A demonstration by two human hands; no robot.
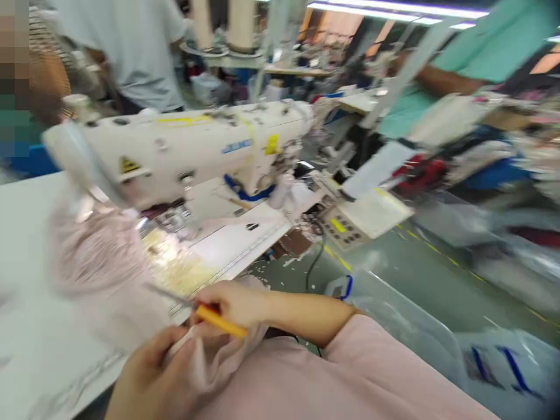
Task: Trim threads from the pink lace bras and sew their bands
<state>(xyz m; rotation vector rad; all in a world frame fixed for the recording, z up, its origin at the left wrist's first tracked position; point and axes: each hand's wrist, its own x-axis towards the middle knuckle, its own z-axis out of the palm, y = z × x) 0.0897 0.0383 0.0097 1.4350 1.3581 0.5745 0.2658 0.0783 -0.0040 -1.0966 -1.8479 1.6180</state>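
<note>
My left hand [151,370] is closed, with its thumb and fingers pinching a pale pink cloth [210,361] close to my body. Just beyond it, my right hand [236,303] is wrapped round an orange-handled tool [221,321]. The tool's thin metal blade points left over the table edge; motion blur hides its exact kind. Part of the cloth also hangs at the right hand, touching it. More gathered pale pink fabric [102,251] lies on the white sewing table [26,245], left of the lit needle area.
A white sewing machine [196,146] stands across the table. A control panel [343,227] juts out at its right end. Below right are a clear plastic bin [406,315] and plastic bags [511,367] on the floor. Other people [126,52] stand behind the machine and at right.
</note>
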